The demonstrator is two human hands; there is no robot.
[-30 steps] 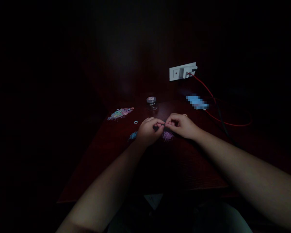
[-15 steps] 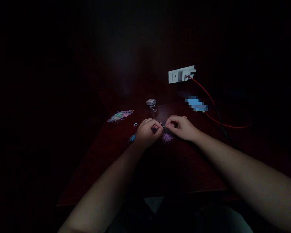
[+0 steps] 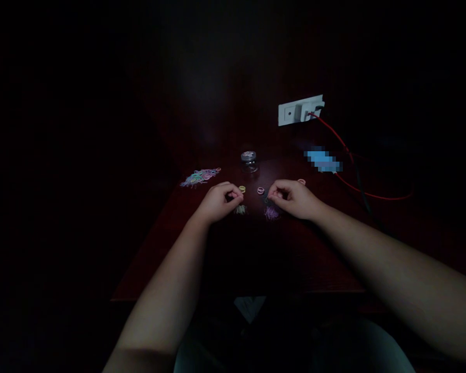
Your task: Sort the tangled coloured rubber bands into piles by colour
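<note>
My left hand (image 3: 221, 202) is over the table with thumb and fingers pinched together; whether anything is between them is too small to tell. It is close to a yellow rubber band (image 3: 242, 189) and a small pile of pale yellow-green rubber bands (image 3: 240, 210). Across from it, my right hand (image 3: 293, 198) is also closed in a pinch. A thin greenish rubber band (image 3: 267, 200) shows faintly at its fingertips. Between the hands lie pink rubber bands (image 3: 261, 191), with a purple pile of rubber bands (image 3: 272, 213) nearer me.
A mixed pile of colored rubber bands (image 3: 200, 177) lies at the left. Behind stands a small clear lidded jar (image 3: 249, 161). To the right are a blurred blue object (image 3: 323, 159), a red cable (image 3: 347, 150) and a wall socket (image 3: 291, 114). Another pink band (image 3: 302, 182) lies beyond my right hand.
My hands have moved apart, the left one leftward, and the thin band no longer spans between them. The yellow band and yellow-green pile now show; the blue bands are hidden. The view has shifted slightly.
</note>
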